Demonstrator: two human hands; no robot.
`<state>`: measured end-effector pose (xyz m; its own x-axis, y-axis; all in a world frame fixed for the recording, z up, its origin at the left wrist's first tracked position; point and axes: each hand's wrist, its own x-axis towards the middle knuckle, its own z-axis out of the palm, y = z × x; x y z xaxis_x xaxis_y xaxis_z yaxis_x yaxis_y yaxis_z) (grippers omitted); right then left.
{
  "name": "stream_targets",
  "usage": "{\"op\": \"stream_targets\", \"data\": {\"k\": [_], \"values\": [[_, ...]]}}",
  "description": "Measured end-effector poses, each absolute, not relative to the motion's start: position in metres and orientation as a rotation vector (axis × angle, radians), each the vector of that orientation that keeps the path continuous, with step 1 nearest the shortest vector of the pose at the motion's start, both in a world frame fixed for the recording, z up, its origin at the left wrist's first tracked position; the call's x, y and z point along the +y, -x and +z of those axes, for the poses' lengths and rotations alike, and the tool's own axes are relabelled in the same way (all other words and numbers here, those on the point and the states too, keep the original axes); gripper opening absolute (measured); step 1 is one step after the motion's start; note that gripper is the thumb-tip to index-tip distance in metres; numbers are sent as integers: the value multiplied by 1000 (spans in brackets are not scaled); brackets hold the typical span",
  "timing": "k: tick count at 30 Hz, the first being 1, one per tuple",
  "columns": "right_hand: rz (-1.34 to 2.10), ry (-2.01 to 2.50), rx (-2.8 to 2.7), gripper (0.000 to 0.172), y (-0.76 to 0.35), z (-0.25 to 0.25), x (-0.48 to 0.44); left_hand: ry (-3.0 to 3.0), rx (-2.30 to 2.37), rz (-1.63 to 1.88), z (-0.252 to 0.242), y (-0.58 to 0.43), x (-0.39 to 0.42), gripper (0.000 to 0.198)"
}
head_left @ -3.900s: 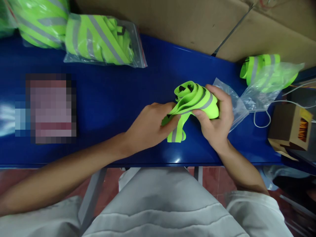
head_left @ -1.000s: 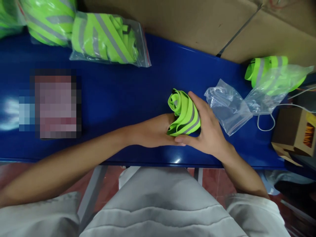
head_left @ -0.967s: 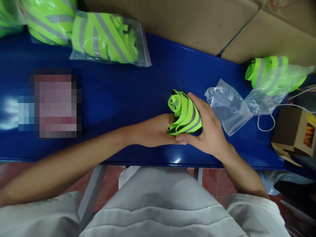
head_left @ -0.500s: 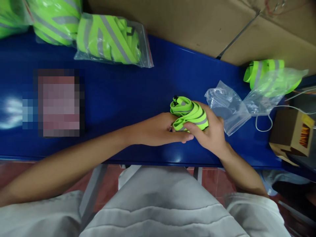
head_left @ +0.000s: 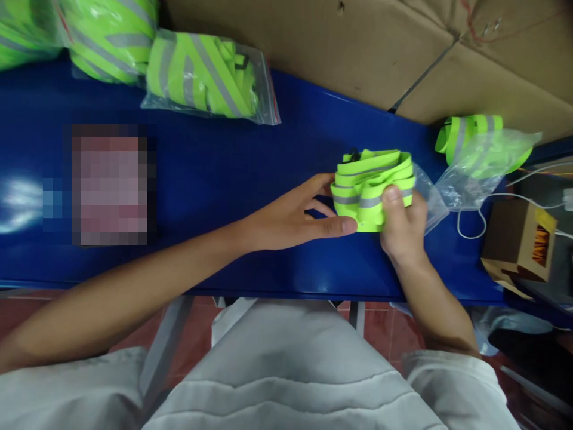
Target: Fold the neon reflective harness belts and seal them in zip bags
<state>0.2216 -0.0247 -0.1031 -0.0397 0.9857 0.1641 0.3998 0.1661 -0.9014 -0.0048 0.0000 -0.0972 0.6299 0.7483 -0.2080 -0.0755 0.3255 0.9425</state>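
My right hand (head_left: 405, 224) grips a folded bundle of neon-yellow reflective straps (head_left: 369, 191) by its right side, thumb pressed on the front. Grey stripes run along the straps, and a small black piece shows at the top left. My left hand (head_left: 308, 215) reaches the bundle's left side with fingers spread. Its thumb touches the lower left corner, while some fingertips are hidden behind the straps. Just right of my right hand lies a clear plastic bag (head_left: 459, 188), partly covered by the hand and bundle.
Bagged reflective straps (head_left: 203, 74) lie at the back left of the blue table (head_left: 242, 173), beside more bags. Another yellow bundle (head_left: 470, 140) sits back right by the cardboard boxes (head_left: 313, 42). A small carton (head_left: 514, 245) and white cables are at the right. A pixelated patch covers something left.
The strap bundle has moved right and slightly up, turning its broad face toward me. My right hand now grips its right side. My left hand's fingers have spread at its left.
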Motion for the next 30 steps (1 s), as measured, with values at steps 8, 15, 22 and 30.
{"op": "stream_targets", "data": {"k": [8, 15, 22, 30], "values": [[867, 1276, -1665, 39, -204, -98, -32, -1036, 799, 765, -105, 0, -3, 59], [981, 1275, -1721, 71, -210, -104, -28, -1270, 867, 900, -109, 8, 0, 50], [1040, 1209, -1677, 62, -204, -92, -29, -1242, 807, 889, -110, 8, 7, 43], [383, 972, -1128, 23, -258, -63, 5, -1588, 836, 851, -98, -7, 5, 49]]}}
